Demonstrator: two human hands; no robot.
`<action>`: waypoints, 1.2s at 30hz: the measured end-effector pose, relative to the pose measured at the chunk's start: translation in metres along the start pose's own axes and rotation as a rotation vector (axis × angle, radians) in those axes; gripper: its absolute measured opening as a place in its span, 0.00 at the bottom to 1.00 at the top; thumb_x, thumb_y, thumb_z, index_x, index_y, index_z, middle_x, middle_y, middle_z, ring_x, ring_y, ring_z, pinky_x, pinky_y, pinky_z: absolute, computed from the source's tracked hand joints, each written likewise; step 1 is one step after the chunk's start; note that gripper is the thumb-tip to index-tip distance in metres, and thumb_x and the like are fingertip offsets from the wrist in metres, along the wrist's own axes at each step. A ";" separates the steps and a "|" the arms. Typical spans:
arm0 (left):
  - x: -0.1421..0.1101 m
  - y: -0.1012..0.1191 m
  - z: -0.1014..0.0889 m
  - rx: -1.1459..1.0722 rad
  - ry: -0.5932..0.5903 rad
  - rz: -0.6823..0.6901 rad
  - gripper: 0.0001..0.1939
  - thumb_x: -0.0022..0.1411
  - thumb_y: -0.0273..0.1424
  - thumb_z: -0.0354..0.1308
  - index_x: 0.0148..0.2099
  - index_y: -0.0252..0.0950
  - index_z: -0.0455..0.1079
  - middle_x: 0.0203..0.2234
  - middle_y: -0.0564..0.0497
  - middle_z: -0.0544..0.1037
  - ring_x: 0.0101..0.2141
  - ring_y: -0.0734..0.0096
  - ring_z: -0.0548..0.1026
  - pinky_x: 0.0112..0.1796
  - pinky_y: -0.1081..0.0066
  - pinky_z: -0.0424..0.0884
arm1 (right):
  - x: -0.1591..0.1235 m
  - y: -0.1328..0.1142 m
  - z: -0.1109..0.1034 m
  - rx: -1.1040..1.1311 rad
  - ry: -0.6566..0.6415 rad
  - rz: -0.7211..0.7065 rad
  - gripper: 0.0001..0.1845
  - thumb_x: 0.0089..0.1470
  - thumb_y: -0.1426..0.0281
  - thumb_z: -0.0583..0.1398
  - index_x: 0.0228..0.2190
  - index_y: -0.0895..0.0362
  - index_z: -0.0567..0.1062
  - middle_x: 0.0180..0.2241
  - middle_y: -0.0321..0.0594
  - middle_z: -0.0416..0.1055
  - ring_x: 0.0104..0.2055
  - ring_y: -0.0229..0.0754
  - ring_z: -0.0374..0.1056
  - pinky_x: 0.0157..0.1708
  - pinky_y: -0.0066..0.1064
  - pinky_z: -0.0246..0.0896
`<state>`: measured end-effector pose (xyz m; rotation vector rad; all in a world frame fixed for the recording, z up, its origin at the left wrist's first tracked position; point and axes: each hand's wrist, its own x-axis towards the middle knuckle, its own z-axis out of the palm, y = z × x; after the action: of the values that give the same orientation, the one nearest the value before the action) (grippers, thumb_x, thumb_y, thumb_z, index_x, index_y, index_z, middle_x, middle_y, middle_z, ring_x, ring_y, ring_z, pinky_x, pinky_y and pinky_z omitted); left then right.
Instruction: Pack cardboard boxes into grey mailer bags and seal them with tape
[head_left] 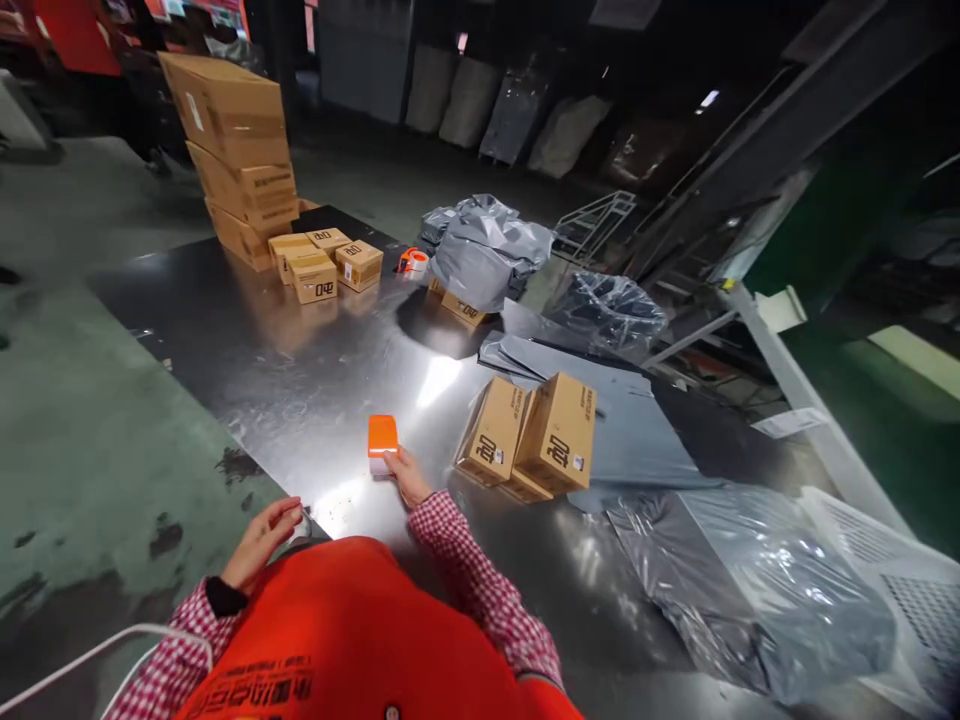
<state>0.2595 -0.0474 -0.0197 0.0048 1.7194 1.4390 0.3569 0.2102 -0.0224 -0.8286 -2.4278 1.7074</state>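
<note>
My right hand (407, 478) is closed on the lower right side of a small orange-and-white block-shaped item (382, 438), just over the metal table. What kind of item it is I cannot make out. At the table's near left edge my left hand (262, 540) hangs with loosely bent fingers, and no held thing shows in it. A small greyish object (302, 528) by its fingertips is partly hidden. Right of my right hand, brown cartons (556, 435) stand close together on the table, beside a pile of flat grey mailing bags (637, 420).
Small cartons (313, 277) and a stack of larger boxes (232, 130) occupy the table's far left. An orange tape dispenser (412, 262) lies near a bulging grey bag (487, 250). Plastic-wrapped bags (780, 580) cover the right side. A white cable (112, 640) crosses my left sleeve.
</note>
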 end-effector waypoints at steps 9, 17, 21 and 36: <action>-0.005 0.072 0.039 0.068 -0.128 0.441 0.40 0.53 0.50 0.68 0.61 0.33 0.66 0.61 0.35 0.71 0.57 0.49 0.74 0.57 0.54 0.73 | -0.037 -0.031 0.045 1.281 -0.201 0.008 0.19 0.53 0.52 0.61 0.25 0.52 0.65 0.24 0.29 0.55 0.27 0.36 0.53 0.42 0.39 0.66; 0.007 0.073 0.023 0.204 -0.035 0.725 0.26 0.64 0.43 0.60 0.57 0.32 0.76 0.58 0.38 0.75 0.59 0.54 0.73 0.57 0.59 0.73 | -0.019 -0.047 0.052 1.299 -0.250 -0.004 0.16 0.47 0.54 0.67 0.29 0.53 0.73 0.24 0.32 0.63 0.32 0.40 0.64 0.46 0.40 0.67; 0.019 0.077 -0.001 0.336 0.000 0.783 0.22 0.67 0.42 0.57 0.55 0.35 0.79 0.58 0.39 0.76 0.59 0.54 0.74 0.60 0.56 0.71 | -0.005 -0.063 0.053 1.161 -0.314 -0.050 0.33 0.42 0.57 0.70 0.50 0.54 0.75 0.36 0.36 0.74 0.37 0.41 0.71 0.45 0.36 0.68; 0.060 0.093 -0.085 0.201 0.016 0.600 0.32 0.63 0.61 0.51 0.45 0.40 0.81 0.46 0.39 0.82 0.49 0.44 0.79 0.53 0.52 0.74 | 0.076 -0.101 0.099 0.143 0.093 -0.243 0.29 0.48 0.53 0.68 0.51 0.48 0.78 0.50 0.49 0.76 0.55 0.63 0.70 0.60 0.60 0.62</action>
<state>0.1240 -0.0537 0.0148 0.6691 1.9632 1.6705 0.2185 0.1354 0.0105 -0.5567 -2.2109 1.6860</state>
